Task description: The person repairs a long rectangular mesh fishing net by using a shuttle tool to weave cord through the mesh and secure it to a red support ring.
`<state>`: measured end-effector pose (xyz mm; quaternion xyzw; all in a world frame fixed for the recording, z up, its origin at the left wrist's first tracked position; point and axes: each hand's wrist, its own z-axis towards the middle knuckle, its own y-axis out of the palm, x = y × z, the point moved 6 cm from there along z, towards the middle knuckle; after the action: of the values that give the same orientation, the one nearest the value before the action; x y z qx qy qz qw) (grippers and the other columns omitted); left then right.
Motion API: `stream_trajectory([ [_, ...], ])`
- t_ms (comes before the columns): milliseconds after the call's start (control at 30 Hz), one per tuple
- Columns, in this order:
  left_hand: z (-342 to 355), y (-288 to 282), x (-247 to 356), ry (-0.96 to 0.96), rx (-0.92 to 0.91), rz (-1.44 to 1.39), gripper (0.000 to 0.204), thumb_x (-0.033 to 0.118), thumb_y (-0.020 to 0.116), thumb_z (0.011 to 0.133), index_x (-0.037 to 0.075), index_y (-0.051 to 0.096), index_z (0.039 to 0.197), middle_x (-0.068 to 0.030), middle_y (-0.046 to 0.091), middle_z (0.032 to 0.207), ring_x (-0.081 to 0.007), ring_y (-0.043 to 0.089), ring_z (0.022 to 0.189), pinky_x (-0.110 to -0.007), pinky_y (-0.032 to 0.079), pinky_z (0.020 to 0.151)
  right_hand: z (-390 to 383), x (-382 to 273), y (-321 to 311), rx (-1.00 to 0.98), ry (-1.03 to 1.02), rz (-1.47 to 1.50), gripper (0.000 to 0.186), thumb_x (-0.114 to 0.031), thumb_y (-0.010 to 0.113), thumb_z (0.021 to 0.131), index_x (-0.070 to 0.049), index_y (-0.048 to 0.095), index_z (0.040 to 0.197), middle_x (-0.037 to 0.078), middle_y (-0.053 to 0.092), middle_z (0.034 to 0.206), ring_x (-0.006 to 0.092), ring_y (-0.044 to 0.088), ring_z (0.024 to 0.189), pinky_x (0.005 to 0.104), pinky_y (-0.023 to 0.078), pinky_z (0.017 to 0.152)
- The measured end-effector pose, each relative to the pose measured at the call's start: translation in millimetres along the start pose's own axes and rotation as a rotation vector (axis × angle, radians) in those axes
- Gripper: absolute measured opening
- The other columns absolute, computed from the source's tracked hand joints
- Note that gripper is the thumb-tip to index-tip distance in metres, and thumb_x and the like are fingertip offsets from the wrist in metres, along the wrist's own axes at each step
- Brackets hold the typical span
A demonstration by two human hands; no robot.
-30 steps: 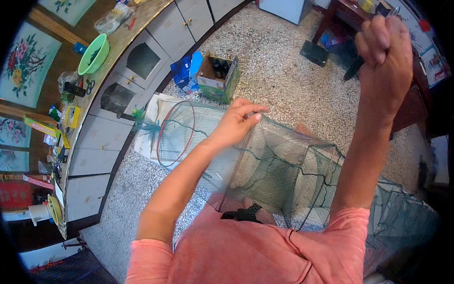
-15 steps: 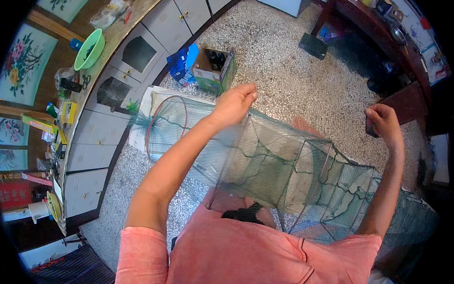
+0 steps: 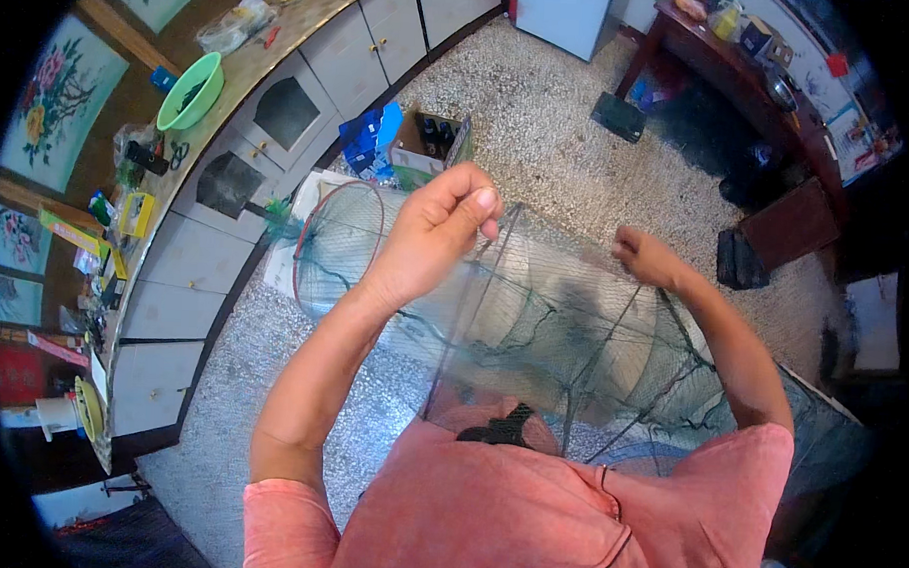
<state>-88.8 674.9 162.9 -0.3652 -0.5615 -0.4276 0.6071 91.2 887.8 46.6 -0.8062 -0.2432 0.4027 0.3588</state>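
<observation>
My left hand (image 3: 442, 223) is closed in a pinch above a long green mesh net trap (image 3: 513, 336), near a frame bar; what its fingertips grip is too small to make out. My right hand (image 3: 644, 253) has curled fingers at the net's upper edge, right of the left hand, its fingertips too small to read. The see-through netting stretches over thin square frames across my lap to the right. At its left end are a red hoop (image 3: 299, 279) and gathered green mesh. Pale sheeting shows beneath it.
A curved cabinet counter (image 3: 181, 224) runs along the left, holding a green basin (image 3: 207, 90) and clutter. Ahead are a carton of bottles (image 3: 429, 153), blue packaging (image 3: 365, 136) and a white appliance (image 3: 554, 17). A dark wooden table (image 3: 732, 78) stands at back right over dark items.
My right hand came down from high at the right, then moved left toward the net's middle. My left hand rose from the net's edge and shifted slightly left and nearer, fingers closing into a pinch.
</observation>
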Motion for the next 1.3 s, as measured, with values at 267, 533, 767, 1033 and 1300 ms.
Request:
stream_trajectory([
  [267,-96,1,52,0.155,-0.072,0.09,0.017,0.015,0.043,0.093,0.004,0.05,0.083,-0.0009,0.049,0.074,-0.0077,0.048,0.069,-0.022,0.04,0.065,-88,-59,-69,0.449,0.105,0.289,0.021,-0.022,0.05,0.088,-0.002,0.05,0.096,0.016,0.058,0.09,0.0272,0.057,0.083,0.0366,0.043,0.075],
  [533,-151,10,-42,0.382,-0.073,0.348,0.017,0.014,0.043,0.093,0.001,0.049,0.083,-0.0098,0.046,0.073,-0.022,0.047,0.066,-0.03,0.039,0.062,-116,-65,-30,0.776,0.224,0.083,0.022,-0.024,0.05,0.087,-0.005,0.052,0.098,0.016,0.06,0.093,0.0326,0.058,0.089,0.04,0.043,0.076],
  [767,-134,6,-55,0.348,0.062,0.362,0.014,0.012,0.045,0.091,0.001,0.05,0.084,-0.0115,0.047,0.073,-0.0262,0.048,0.067,-0.032,0.041,0.065,-152,-89,-26,1.174,-0.033,0.105,0.021,-0.02,0.049,0.092,-0.002,0.055,0.1,0.01,0.056,0.097,0.0212,0.056,0.085,0.0303,0.045,0.072],
  [1033,-120,-6,-57,0.284,0.163,0.372,0.015,0.015,0.045,0.092,0.002,0.049,0.084,-0.0103,0.048,0.072,-0.0236,0.051,0.067,-0.032,0.042,0.064,-162,-208,10,0.62,-0.327,0.549,0.008,-0.01,0.052,0.09,-0.004,0.055,0.094,0.001,0.056,0.085,0.0069,0.05,0.069,0.0209,0.041,0.064],
  [1300,-114,-26,-65,-0.077,-0.027,-0.028,0.017,0.022,0.046,0.094,0.008,0.052,0.085,-0.0011,0.057,0.079,-0.0102,0.058,0.074,-0.023,0.045,0.062,-163,-239,36,0.593,-0.517,0.318,0.012,0.001,0.058,0.077,-0.003,0.057,0.088,0.007,0.057,0.085,0.0202,0.056,0.077,0.0281,0.044,0.067],
])
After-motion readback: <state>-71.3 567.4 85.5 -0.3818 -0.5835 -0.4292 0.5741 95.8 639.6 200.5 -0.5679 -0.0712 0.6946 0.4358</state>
